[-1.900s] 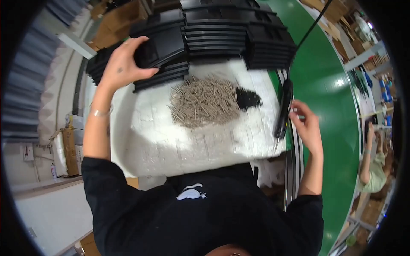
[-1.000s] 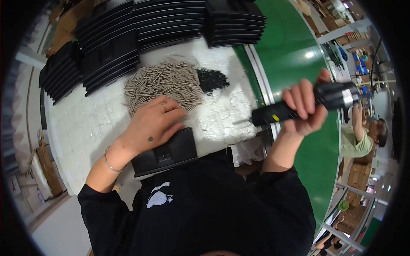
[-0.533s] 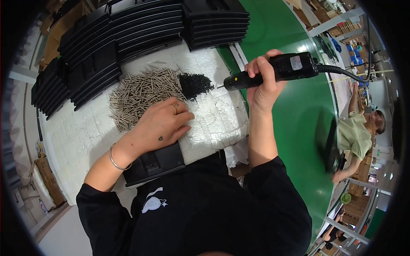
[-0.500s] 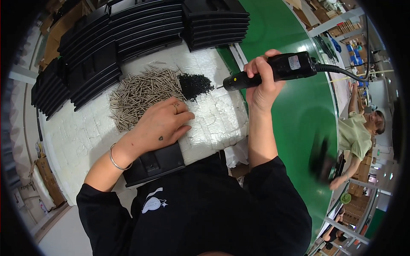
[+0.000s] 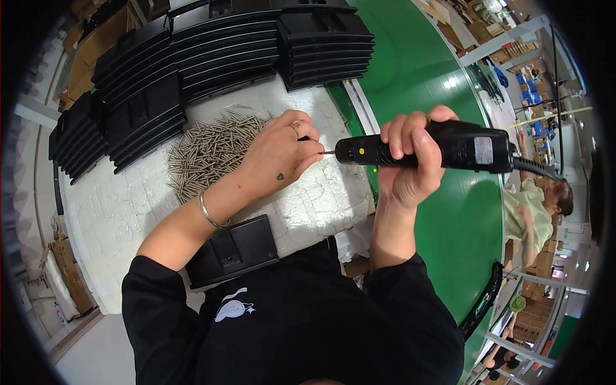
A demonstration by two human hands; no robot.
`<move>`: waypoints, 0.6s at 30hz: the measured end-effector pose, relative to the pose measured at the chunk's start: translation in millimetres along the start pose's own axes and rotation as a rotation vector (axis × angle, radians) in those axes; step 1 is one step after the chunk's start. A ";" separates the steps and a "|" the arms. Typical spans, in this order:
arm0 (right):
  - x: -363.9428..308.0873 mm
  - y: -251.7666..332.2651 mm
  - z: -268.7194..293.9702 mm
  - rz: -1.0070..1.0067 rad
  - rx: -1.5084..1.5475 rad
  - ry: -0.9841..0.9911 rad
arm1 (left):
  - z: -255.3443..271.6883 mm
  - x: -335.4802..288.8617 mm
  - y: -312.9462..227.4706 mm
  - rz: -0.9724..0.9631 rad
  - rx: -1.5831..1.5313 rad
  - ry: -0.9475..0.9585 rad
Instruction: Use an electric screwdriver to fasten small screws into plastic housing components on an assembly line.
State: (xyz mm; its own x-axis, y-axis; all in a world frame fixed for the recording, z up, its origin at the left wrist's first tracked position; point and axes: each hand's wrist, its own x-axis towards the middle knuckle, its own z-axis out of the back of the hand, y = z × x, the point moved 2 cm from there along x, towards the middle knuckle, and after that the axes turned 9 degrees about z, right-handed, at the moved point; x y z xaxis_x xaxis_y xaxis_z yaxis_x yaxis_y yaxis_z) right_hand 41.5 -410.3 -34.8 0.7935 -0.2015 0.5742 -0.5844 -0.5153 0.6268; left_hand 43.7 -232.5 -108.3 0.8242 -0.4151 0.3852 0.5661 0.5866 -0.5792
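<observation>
My right hand [image 5: 414, 157] is wrapped around a black electric screwdriver [image 5: 471, 149], held level with its thin bit pointing left. The fingers of my left hand [image 5: 282, 151] are pinched together at the tip of that bit; anything between them is hidden. Behind the left hand, the pile of small black screws is almost wholly covered. A heap of silvery metal pins or long screws [image 5: 208, 151] lies left of my left hand. Below my left forearm, a single black plastic panel [image 5: 247, 247] with a recessed middle rests at the near edge of the white work surface [image 5: 314, 199].
Tall stacks of black panels [image 5: 224, 54] line the far side of the white surface. A green belt or table [image 5: 459, 237] runs along the right, with a long black part [image 5: 486, 301] at its edge. A co-worker in a light green shirt [image 5: 536, 212] is beyond it.
My left hand has moved right and up from the pin heap to the screwdriver's bit. The screwdriver has come lower. On the belt, a blurred dark object has given way to the long black part.
</observation>
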 end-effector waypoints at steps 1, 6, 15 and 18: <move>-0.1 2.5 -2.5 0.017 -0.025 0.028 | -0.3 -0.5 0.5 -0.015 0.002 -0.034; 1.8 7.1 -7.0 0.076 -0.011 0.085 | 4.0 -3.7 2.4 -0.017 -0.037 -0.117; -5.3 16.1 -14.7 0.095 0.031 0.099 | 13.9 -12.1 -7.6 -0.003 -0.117 -0.183; -10.1 14.5 -23.3 0.076 0.065 0.190 | 15.8 -23.8 -8.0 -0.014 -0.076 -0.193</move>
State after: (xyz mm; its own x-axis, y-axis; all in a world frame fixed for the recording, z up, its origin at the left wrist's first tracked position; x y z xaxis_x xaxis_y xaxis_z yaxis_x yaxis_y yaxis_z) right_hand 21.0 -396.3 -19.2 0.6978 -0.0845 0.7113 -0.6243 -0.5587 0.5460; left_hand 19.7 -216.2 -101.4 0.8081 -0.2774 0.5196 0.5805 0.5243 -0.6229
